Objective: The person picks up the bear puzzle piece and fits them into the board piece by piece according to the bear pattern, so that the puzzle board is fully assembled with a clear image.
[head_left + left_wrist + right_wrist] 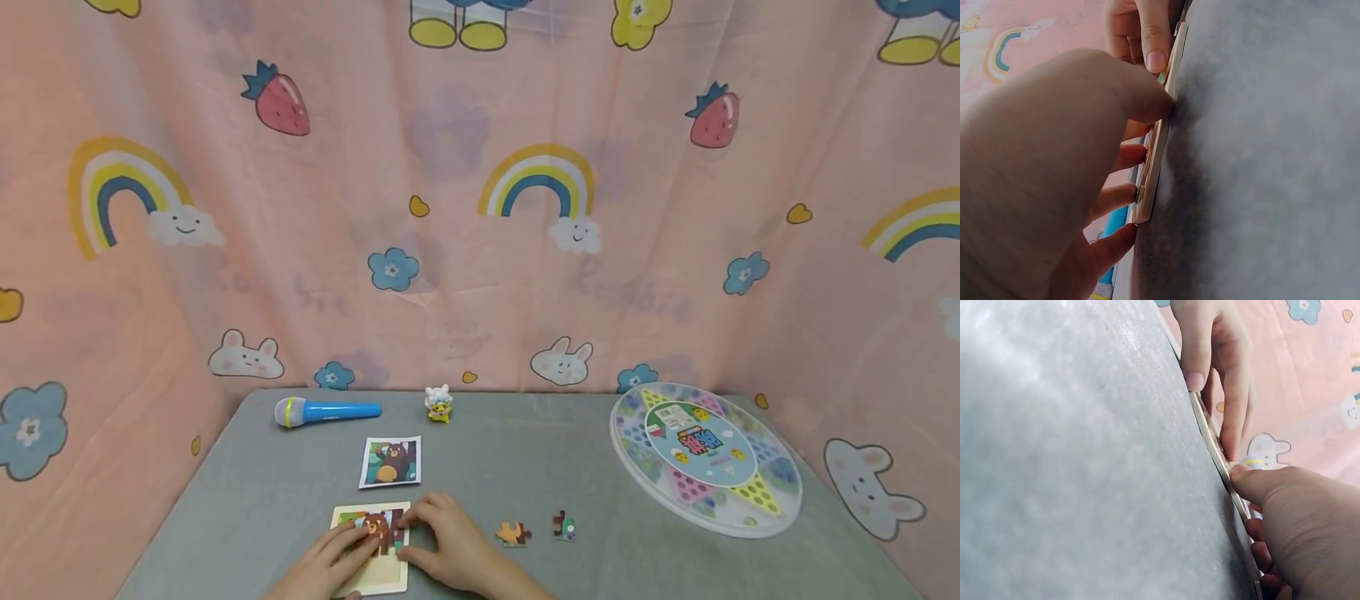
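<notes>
From the head, we look forward and down across the table (pixel 540 475) to the curtain (pixel 465 292); from each wrist we peer, tilted and close, along the tray (pixel 1157 156), both views sharing left hand (pixel 330 560) and right hand (pixel 453 540).

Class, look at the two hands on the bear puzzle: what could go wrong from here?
1. The right hand is close to the loose orange-brown piece, with the loose dark piece beyond it; a careless sweep might scatter both.
2. The left hand has its fingers over the bear picture in the puzzle tray; since the lower part looks bare, a push might slide fitted pieces down.
</notes>
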`<state>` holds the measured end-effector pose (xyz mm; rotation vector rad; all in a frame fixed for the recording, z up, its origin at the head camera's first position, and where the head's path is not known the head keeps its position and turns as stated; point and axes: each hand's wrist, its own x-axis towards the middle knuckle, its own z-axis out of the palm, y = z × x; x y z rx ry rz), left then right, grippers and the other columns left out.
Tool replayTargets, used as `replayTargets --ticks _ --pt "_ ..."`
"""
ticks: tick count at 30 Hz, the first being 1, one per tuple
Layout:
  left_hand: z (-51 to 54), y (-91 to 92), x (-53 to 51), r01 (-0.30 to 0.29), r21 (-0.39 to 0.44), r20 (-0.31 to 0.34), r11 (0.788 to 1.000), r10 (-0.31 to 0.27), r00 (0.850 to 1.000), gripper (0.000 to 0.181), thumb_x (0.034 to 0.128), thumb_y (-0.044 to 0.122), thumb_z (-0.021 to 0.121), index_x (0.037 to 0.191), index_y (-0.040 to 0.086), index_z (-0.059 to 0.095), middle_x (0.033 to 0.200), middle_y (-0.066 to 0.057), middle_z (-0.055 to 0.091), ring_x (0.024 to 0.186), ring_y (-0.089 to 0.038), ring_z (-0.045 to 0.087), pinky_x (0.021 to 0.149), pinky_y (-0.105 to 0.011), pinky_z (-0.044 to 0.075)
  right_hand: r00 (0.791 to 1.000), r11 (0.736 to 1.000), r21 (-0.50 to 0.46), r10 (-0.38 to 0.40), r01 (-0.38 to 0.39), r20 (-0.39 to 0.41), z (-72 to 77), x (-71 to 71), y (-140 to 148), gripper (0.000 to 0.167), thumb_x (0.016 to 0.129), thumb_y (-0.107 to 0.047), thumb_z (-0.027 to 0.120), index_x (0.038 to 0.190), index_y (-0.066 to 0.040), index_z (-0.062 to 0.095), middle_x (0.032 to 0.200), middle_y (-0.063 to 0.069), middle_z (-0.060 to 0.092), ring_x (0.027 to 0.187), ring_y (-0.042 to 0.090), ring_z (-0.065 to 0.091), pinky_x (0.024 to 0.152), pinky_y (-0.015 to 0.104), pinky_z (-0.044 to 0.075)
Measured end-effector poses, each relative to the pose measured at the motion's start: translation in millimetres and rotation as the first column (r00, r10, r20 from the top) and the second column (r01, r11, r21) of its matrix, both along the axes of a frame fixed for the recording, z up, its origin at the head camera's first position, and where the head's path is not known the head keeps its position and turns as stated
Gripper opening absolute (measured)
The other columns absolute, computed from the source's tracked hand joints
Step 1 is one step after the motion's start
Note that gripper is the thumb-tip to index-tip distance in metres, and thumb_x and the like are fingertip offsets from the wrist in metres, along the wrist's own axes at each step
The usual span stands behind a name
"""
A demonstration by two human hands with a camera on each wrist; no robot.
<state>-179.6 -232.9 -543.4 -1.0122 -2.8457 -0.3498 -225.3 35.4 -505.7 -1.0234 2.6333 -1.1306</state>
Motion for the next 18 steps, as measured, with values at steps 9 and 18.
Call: replayTargets --ticks 9,18 --pt "3.1 1.2 0.6 -0.027 0.022 0.115 0.999 0.024 0.993 0.058 0.1071 0.05 0.058 0.148 0.008 0.062 0.144 -0.013 0.06 0.13 -0.042 0.055 0.101 -0.052 0.056 1.0 1.0 0.023 0.002 -0.002 0.006 1.5 0.5 0.3 0.023 0.096 -0.034 0.081 0.115 -0.023 0.077 0.108 -0.015 0.061 0.101 -0.001 0.051 0.087 0.021 0.048" --pt "1.6 -0.2 1.3 -0.016 0.013 0.091 1.0 0.015 0.996 0.057 0.1047 0.046 0.064 0.147 0.006 0.063 0.141 -0.014 0.061 0.128 -0.041 0.055 0.1 -0.047 0.057 1.0 0.999 0.044 -0.003 0.004 -0.02 1.4 2.5 -1.6 0.022 0.097 -0.034 0.08 0.117 -0.025 0.078 0.11 -0.014 0.062 0.103 0.001 0.052 0.089 0.024 0.049"
